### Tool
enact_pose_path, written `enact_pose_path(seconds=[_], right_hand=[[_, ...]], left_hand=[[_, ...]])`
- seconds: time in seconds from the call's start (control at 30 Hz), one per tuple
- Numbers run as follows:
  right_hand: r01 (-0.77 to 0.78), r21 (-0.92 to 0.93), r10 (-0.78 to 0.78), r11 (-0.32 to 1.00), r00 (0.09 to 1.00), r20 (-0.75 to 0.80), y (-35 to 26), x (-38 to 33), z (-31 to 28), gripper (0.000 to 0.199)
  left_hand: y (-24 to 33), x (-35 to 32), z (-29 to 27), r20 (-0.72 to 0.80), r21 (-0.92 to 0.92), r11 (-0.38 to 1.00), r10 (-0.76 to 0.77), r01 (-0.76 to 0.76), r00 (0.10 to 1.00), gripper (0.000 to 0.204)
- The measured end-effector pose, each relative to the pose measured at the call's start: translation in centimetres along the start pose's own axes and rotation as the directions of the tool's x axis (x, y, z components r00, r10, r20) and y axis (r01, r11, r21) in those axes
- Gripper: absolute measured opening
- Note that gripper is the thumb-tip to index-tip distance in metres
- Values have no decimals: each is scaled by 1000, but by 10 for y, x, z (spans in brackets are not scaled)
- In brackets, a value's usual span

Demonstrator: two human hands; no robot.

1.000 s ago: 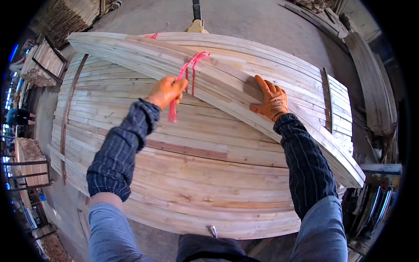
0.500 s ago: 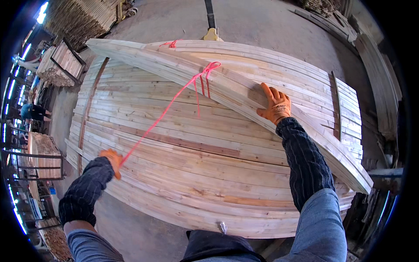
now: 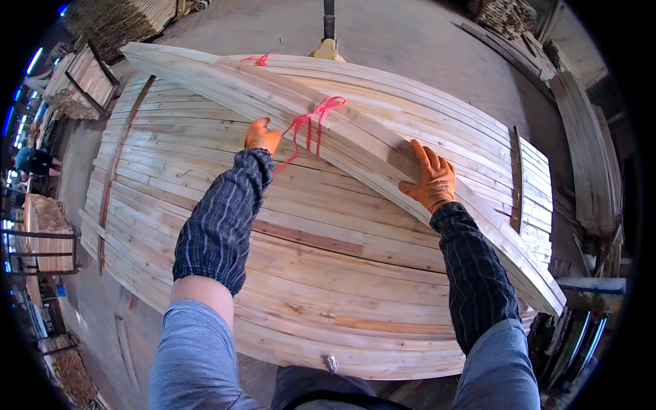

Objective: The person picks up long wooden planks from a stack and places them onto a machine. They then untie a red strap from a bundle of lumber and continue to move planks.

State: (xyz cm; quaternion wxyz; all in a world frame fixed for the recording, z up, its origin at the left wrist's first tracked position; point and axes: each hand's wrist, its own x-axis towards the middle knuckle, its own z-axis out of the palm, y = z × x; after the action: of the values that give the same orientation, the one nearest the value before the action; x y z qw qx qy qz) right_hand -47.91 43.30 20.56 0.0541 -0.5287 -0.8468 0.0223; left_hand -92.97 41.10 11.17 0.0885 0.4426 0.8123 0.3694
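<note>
A long bundle of pale wooden boards (image 3: 362, 130) lies slantwise on top of a wide stack of boards (image 3: 314, 205). Pink twine (image 3: 309, 130) is wound round the bundle near its middle and tied in a bow, with a loose tail hanging down its near side. My left hand (image 3: 262, 138), in an orange glove, is at the bundle's near edge, left of the twine; most of its fingers are hidden. On the bundle's right part rests my right hand (image 3: 433, 179), also orange-gloved, fingers spread over the top and thumb toward the near side.
Dark straps (image 3: 123, 171) cross the stack near both ends. A second pink tie (image 3: 260, 60) shows at the far edge. Beyond it stands a yellow-footed post (image 3: 327, 48). More timber piles (image 3: 82, 82) stand at left, with long boards (image 3: 584, 157) at right. Another person (image 3: 35, 161) is far left.
My left hand has moved from the lower left up to the bundle. The twine, stretched taut to it before, now hangs slack. My right hand stays on the bundle.
</note>
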Motion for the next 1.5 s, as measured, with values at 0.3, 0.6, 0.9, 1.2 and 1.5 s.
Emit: enact_pose_path(seconds=[0.3, 0.6, 0.9, 1.2, 1.5], right_hand=[[-22, -9, 21, 1000, 999, -38, 13, -8, 5, 111], [-44, -8, 44, 999, 999, 0, 11, -5, 1, 112], [-36, 11, 36, 999, 999, 4, 14, -8, 3, 112], [-57, -38, 60, 998, 995, 81, 16, -1, -8, 113], [-33, -34, 34, 999, 999, 30, 15, 5, -5, 111]], left_hand=[[51, 0, 22, 204, 203, 975, 50, -92, 978, 44], [27, -25, 41, 238, -690, 690, -73, 221, 969, 7], [117, -98, -123, 787, -586, 635, 298, 503, 540, 20], [-14, -296, -344, 666, -404, 780, -105, 477, 738, 24], [-184, -309, -232, 502, 803, 563, -464, -195, 730, 61]])
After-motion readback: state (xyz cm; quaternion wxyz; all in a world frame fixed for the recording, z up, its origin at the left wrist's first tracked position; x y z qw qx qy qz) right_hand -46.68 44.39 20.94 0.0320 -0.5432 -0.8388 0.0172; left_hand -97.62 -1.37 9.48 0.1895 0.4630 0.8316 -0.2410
